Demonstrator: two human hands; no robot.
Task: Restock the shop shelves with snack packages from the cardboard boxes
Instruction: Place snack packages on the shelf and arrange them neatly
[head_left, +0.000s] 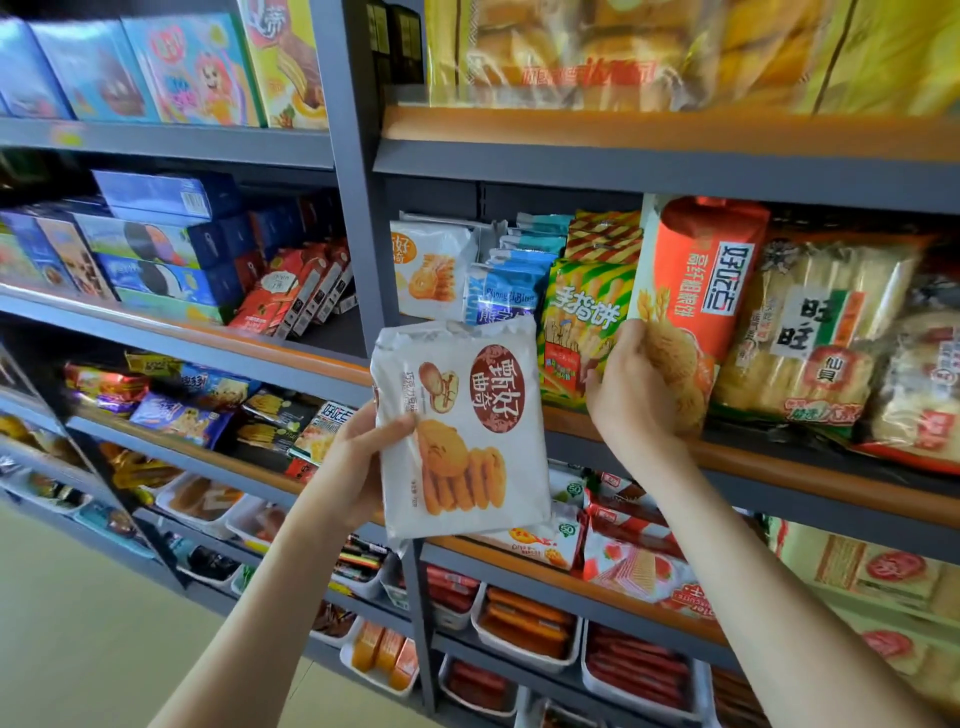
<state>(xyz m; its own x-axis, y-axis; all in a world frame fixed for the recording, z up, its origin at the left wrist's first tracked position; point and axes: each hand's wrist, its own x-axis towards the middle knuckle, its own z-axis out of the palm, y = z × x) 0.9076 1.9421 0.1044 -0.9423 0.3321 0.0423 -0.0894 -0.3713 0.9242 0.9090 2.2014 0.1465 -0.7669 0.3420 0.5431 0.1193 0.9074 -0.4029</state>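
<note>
1. Holding stock ready, the person's left hand (358, 457) grips a flat white plastic cookie packet (467, 436) by its left edge, thumb on the front. The pkt is upright at frame centre, label facing out, prob. so it can be matched to the shelf.
2. The right hand (634, 384), at 3 o'clock of that pkt, is curled round the lower left corner of a tall orange-and-white biscuit packet (696, 291). That pkt stands on the grey metal shelf with orange lip (779, 467); the grip is prob. to shift it and make room.
3. Hands are apart, each clamped on its own pkt.
4. A matching white cookie packet (428, 270) stands at 12 o'clock of the held one, further back. Likely the target slot.
5. Writing:
   - held pkt: "甄好曲奇"
   - orange pkt: "好吃点", "高纤粗粮饼"
   - green-and-yellow striped biscuit bag (582, 332) between them: "手指饼"
   - clear rice-cracker bag (810, 332) at 3 o'clock: "旺旺", "仙贝"
6. No cardboard boxes in view.
</note>
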